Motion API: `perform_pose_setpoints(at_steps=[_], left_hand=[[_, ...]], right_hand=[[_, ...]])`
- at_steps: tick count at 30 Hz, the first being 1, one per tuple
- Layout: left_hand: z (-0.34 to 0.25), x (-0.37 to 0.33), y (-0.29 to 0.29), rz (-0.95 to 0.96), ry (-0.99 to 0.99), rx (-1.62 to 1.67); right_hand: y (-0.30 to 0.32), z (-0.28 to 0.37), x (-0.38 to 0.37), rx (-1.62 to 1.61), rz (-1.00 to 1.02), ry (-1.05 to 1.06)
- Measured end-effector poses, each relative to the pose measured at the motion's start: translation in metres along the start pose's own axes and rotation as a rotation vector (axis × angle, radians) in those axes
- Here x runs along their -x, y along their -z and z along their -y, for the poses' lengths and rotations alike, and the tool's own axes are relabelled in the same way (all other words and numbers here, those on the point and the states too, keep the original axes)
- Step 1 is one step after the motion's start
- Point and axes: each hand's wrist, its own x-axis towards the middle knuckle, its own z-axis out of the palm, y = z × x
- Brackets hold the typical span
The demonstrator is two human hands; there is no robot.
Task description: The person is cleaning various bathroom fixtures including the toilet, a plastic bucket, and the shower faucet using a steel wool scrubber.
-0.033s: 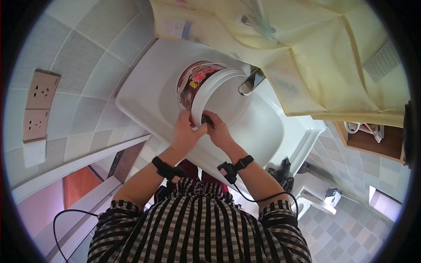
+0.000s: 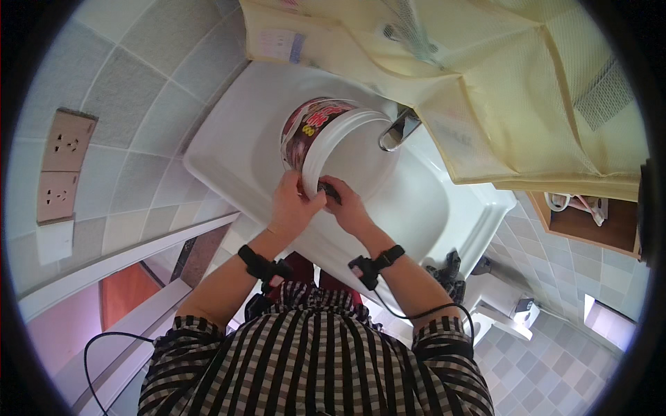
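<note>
A white plastic bucket (image 2: 305,142) with a dark, red-lettered label lies tipped over in the white washbasin (image 2: 423,222), its mouth turned to the right. My left hand (image 2: 291,206) is closed on the near part of its rim, fingers on the outer side. Close beside it, my right hand (image 2: 351,211) pinches a small dark, shiny wad (image 2: 329,190) against the inside of the rim; what the wad is made of is hard to make out. The fingertips of both hands almost meet at the rim.
A chrome tap (image 2: 400,130) reaches over the basin just past the bucket's mouth. Pale yellow hanging fabric with pockets (image 2: 513,104) droops over the far right side. Dark crumpled cloth (image 2: 447,274) lies by the basin's right edge. Sockets (image 2: 64,166) sit on the left wall.
My right hand and the dark wad have shifted very slightly along the rim. The bucket and my left hand have hardly moved.
</note>
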Motion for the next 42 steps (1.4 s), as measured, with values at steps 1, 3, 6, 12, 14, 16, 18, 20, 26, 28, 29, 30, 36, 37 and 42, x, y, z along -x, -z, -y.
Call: perform_pose_setpoints(at_steps=[1, 3, 6, 12, 14, 16, 18, 20, 26, 28, 29, 30, 36, 37, 42], left_hand=[[-0.007, -0.008, 0.008, 0.003, 0.000, -0.036], [-0.028, -0.020, 0.020, 0.005, -0.003, -0.070], [-0.046, -0.027, 0.031, 0.126, -0.063, -0.221], [-0.056, -0.047, 0.030, 0.210, -0.083, -0.257], [-0.057, -0.046, 0.030, 0.242, -0.106, -0.272], [-0.053, -0.043, 0.025, 0.257, -0.112, -0.265], [-0.047, -0.040, 0.027, 0.262, -0.106, -0.265], [-0.045, -0.039, 0.033, 0.249, -0.107, -0.216], [-0.046, -0.035, 0.037, 0.276, -0.087, -0.237], [-0.048, -0.037, 0.035, 0.291, -0.071, -0.191], [-0.049, -0.037, 0.034, 0.311, -0.053, -0.153], [-0.048, -0.039, 0.036, 0.302, -0.048, -0.150], [-0.049, -0.043, 0.036, 0.282, -0.129, -0.228], [-0.049, -0.044, 0.032, 0.297, -0.105, -0.225], [-0.046, -0.046, 0.030, 0.307, -0.111, -0.230]], right_hand=[[0.013, -0.009, 0.001, 0.220, 0.066, 0.053], [0.044, -0.026, 0.000, 0.681, 0.129, 0.203], [0.088, -0.015, -0.020, 1.298, -0.016, 0.519], [0.060, -0.026, -0.024, 1.337, 0.003, 0.241], [0.027, -0.017, -0.017, 0.882, 0.217, -0.059], [0.007, 0.000, -0.033, 0.588, 0.418, -0.094], [0.005, 0.041, -0.042, 0.212, 0.412, -0.136], [0.007, 0.073, -0.048, -0.121, 0.408, -0.140], [0.016, -0.015, -0.047, 0.815, 0.416, 0.209], [0.042, -0.023, -0.049, 1.136, 0.227, 0.280], [0.058, -0.022, -0.057, 1.264, 0.203, 0.239], [0.069, -0.010, -0.065, 1.389, 0.179, 0.200], [0.062, 0.031, -0.065, 1.307, 0.053, 0.718], [0.054, 0.014, -0.067, 1.313, 0.069, 0.586], [0.050, -0.038, -0.063, 1.195, 0.198, 0.466]])
